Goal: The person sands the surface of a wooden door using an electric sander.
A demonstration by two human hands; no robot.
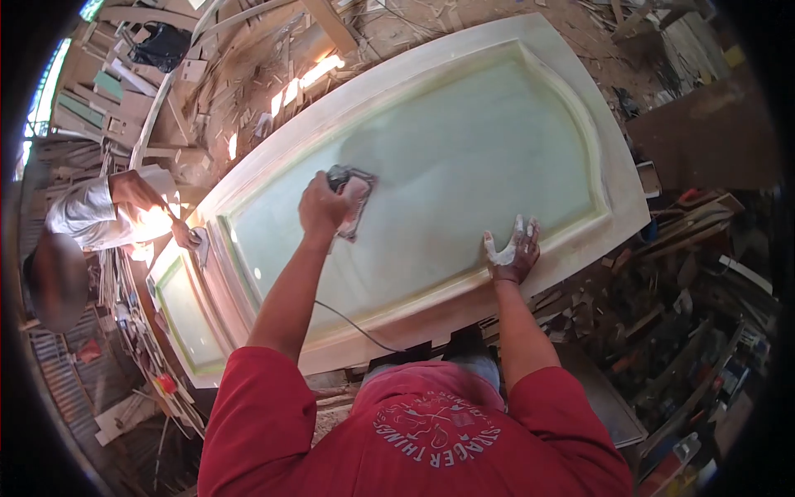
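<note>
- Pale-green-panelled wooden door (451,170): surface work appears underway; finished extent unclear.
- Left hand (321,207): grips pink-and-black sander (357,195).
- Right hand (515,253): unclenched, spread on door.

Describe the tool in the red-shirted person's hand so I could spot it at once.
Find the big panelled door slanting across the picture. On its larger greenish panel, the person's left hand grips the tool. Its pinkish top and dark end set it apart from the pale surface around it.
</note>
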